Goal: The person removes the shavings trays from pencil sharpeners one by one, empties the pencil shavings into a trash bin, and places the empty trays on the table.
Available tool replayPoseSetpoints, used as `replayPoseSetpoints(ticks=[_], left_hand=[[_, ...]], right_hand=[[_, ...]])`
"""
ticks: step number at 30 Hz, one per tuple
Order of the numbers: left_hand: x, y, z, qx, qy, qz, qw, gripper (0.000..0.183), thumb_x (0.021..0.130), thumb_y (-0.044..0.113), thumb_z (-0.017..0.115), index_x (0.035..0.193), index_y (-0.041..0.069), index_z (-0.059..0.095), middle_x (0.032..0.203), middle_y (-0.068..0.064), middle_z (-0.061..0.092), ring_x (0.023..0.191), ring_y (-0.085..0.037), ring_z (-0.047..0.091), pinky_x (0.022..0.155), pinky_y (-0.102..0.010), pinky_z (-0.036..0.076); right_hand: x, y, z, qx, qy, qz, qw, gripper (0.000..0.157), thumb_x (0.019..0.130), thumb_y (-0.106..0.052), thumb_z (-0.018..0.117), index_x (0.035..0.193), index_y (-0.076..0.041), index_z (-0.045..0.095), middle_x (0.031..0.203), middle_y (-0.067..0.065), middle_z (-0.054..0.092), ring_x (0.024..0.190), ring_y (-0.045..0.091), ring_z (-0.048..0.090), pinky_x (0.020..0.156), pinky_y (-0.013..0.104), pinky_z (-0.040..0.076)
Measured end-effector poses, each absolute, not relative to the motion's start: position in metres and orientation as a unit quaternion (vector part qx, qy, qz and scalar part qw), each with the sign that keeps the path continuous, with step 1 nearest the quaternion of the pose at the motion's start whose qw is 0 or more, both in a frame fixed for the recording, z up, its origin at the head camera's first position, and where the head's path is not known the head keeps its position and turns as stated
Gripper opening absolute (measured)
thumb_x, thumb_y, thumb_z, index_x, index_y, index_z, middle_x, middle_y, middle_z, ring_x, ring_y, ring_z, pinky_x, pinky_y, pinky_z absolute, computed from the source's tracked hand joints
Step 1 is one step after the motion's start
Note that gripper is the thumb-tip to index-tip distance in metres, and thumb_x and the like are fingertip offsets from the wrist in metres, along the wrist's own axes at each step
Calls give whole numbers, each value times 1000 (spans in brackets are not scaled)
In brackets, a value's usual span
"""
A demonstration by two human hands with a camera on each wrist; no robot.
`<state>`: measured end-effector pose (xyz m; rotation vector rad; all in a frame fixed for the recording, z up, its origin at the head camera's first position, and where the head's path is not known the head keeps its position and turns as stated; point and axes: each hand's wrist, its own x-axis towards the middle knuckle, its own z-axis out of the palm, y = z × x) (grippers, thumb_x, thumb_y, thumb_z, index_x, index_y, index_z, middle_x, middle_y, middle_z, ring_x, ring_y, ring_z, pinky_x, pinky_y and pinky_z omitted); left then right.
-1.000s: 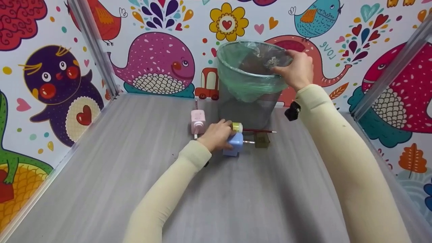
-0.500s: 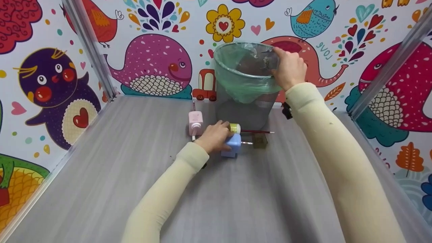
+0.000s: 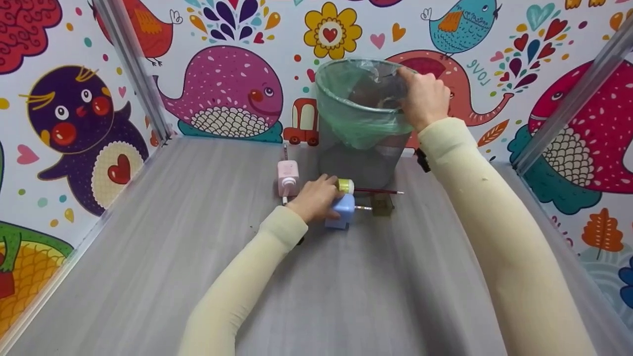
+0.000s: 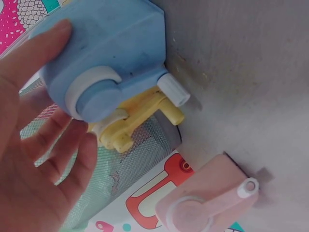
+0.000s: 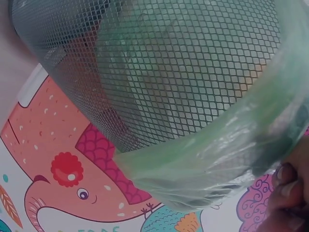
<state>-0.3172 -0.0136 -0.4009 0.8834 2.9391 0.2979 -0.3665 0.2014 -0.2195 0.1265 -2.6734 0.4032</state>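
My left hand [image 3: 315, 199] grips the blue crank pencil sharpener [image 3: 340, 207] on the table, thumb on one side in the left wrist view. A pencil [image 3: 363, 208] sticks out of its far side. My right hand [image 3: 428, 100] is at the right rim of a mesh waste bin [image 3: 360, 165]. It holds a dark see-through shavings tray, tilted into the bin's mouth and mostly hidden; its dark shape [image 5: 282, 140] shows through the green bin liner [image 3: 363, 129]. Behind the blue sharpener stands a yellow sharpener [image 4: 145, 113] with a dark red pencil [image 3: 378, 191] in it.
A pink crank sharpener [image 3: 288, 173] with a pencil [image 3: 285, 151] stands left of my left hand. A small olive see-through tray [image 3: 383, 204] lies right of the blue sharpener. Patterned walls [image 3: 222, 94] close off the back and sides of the grey table [image 3: 198, 207].
My right hand has shifted slightly left and turned, tipping the tray further into the bin. Pale shavings seen by its fingers earlier are barely visible now. My left hand keeps its place.
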Motion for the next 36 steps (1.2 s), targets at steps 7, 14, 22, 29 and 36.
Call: replayPoseSetpoints(ticks=[7, 14, 22, 29, 36], left_hand=[[-317, -12, -400, 296, 949, 101, 22, 50, 83, 38, 81, 127, 15, 71, 131, -8, 60, 119, -27, 54, 103, -46, 51], [-317, -11, -400, 306, 948, 92, 3, 50, 82, 38, 82, 125, 15, 71, 129, -8, 61, 117, -26, 54, 98, -46, 52], [-317, -13, -402, 297, 950, 99, 14, 52, 83, 38, 81, 127, 14, 70, 131, -7, 59, 119, -26, 53, 102, -46, 51], [-316, -13, -402, 304, 948, 92, 8, 49, 83, 39, 81, 125, 14, 72, 131, -8, 59, 119, -28, 54, 101, -47, 52], [-317, -14, -403, 301, 949, 92, 4, 48, 82, 39, 82, 122, 13, 73, 130, -8, 60, 117, -27, 55, 100, -44, 52]], right_hand=[[-364, 202, -216, 68, -967, 95, 225, 56, 97, -6, 62, 149, -24, 49, 127, 24, 67, 106, 48, 66, 94, 59, 53], [-361, 202, -209, 109, -962, 24, 248, 60, 95, 0, 61, 148, -27, 50, 109, 28, 71, 88, 48, 65, 83, 61, 54], [-360, 196, -208, 143, -967, -35, 208, 63, 93, 0, 66, 148, -26, 49, 103, 26, 72, 90, 47, 66, 88, 60, 53], [-361, 197, -207, 163, -961, -85, 206, 64, 90, 1, 69, 147, -22, 51, 88, 24, 72, 85, 47, 68, 84, 59, 55], [-360, 196, -205, 154, -962, -98, 204, 60, 90, 2, 69, 144, -21, 54, 90, 25, 72, 82, 47, 68, 82, 59, 56]])
